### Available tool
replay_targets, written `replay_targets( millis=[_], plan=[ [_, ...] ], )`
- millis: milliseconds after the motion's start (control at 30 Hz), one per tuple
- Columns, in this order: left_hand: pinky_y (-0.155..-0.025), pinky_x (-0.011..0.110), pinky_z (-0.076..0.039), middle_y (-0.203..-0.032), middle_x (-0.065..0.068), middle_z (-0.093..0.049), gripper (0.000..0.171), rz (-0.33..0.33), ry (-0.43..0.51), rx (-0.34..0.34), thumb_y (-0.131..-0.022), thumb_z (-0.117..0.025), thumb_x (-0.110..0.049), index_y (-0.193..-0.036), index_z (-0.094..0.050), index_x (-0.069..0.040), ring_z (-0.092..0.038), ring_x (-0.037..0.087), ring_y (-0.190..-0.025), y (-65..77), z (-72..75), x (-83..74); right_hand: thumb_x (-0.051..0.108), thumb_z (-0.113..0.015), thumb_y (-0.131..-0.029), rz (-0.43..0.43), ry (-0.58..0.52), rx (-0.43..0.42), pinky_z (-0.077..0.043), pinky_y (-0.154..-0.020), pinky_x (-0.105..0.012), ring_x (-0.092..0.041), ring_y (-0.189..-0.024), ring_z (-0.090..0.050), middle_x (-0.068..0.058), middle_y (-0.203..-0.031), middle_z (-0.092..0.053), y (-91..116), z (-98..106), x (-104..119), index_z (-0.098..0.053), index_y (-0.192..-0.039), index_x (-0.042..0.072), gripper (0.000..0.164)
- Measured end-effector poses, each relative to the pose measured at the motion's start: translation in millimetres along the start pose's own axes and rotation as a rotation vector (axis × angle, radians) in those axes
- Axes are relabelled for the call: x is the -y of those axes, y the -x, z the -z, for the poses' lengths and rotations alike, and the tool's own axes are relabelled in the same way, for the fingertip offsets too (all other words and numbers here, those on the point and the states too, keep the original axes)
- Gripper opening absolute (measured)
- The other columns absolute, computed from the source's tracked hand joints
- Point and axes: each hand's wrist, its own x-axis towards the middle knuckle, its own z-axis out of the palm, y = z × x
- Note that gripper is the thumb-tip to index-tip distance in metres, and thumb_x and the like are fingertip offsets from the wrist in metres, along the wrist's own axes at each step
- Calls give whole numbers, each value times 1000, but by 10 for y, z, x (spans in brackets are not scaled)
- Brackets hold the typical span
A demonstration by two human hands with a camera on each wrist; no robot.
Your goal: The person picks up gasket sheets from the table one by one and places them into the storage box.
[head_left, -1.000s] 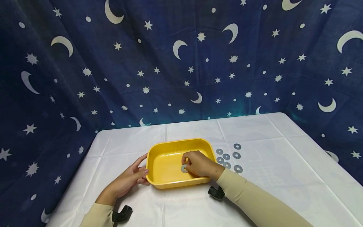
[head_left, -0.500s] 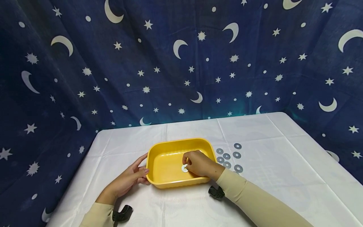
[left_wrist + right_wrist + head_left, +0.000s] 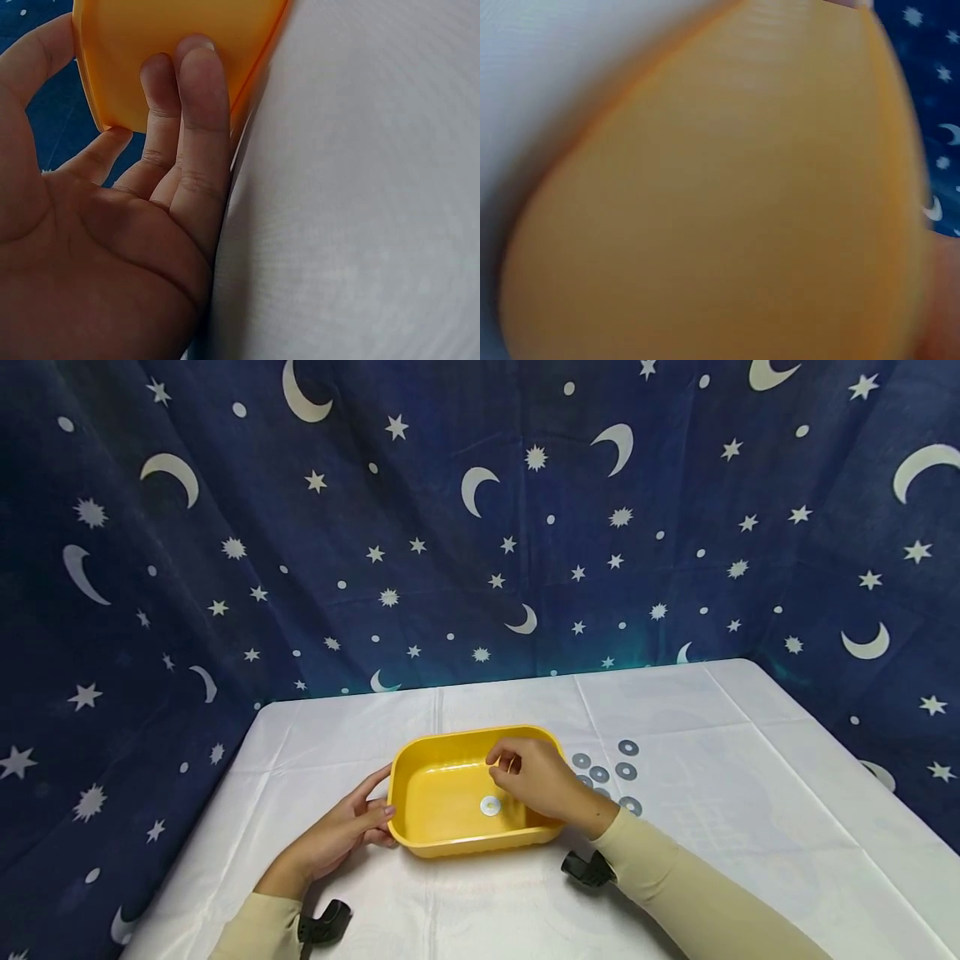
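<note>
Head view: yellow tray [image 3: 450, 842] at lower centre of the frame on a white tablecloth [image 3: 750, 827], one flat washer [image 3: 483, 807] lying on its floor, a bit right of the tray's middle. Left hand [image 3: 341, 835] grips the tray's left end, thumb at the rim. Right hand [image 3: 536, 777] is over the tray's right half, up and right of that washer, fingers curled, thumb and index tips apart, nothing seen between them. More grey washers [image 3: 633, 773] just right of the tray, some partly behind the right hand. Beige sleeves [image 3: 690, 893], black wrist cameras [image 3: 326, 925], dark blue curtain [image 3: 450, 527] with moons and stars across the top. Left wrist view: tray end at top, thumb on its edge upper left, fingers against the outer wall; tablecloth at right. Right wrist view: blurry, tray wall fills most of it, skin at lower right, can't tell finger state there.
</note>
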Motion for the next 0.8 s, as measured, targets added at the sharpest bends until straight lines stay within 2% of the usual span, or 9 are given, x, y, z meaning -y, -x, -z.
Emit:
replay_targets(
  millis=[133, 367, 600, 800],
  plan=[
    [-82, 29, -61, -114, 11, -61, 78, -3, -3, 2, -101, -58, -20, -162, -9, -23, -68, 18, -88, -14, 2, 0, 11, -70, -88, 12, -15, -55, -48, -62, -21, -13, -70, -54, 5, -74, -61, 69, 151, 5, -73, -95, 7, 8],
    [-82, 30, -61, -118, 12, -61, 78, -1, -2, 2, -101, -58, -20, -162, -9, -23, -68, 18, -88, -25, 9, 3, 11, -70, -90, -50, -10, -114, -51, -63, -21, -15, -74, -56, 4, -78, -64, 219, 387, -43, -72, -96, 11, 7],
    [-83, 30, -61, -120, 14, -61, 77, 1, -11, -2, -102, -58, -21, -162, -9, -24, -68, 19, -90, -24, 13, 7, 13, -68, -94, -88, 36, -115, -50, -64, -22, -15, -77, -55, 2, -84, -65, 365, 578, -142, -71, -102, 12, 9],
    [-83, 30, -61, -124, 16, -60, 77, 0, -9, 0, -102, -57, -20, -162, -8, -23, -69, 19, -91, -7, 12, 5, 15, -65, -95, -151, 76, -107, -51, -65, -23, -16, -79, -56, 1, -84, -64, 437, 666, -269, -71, -104, 12, 11]
  ],
)
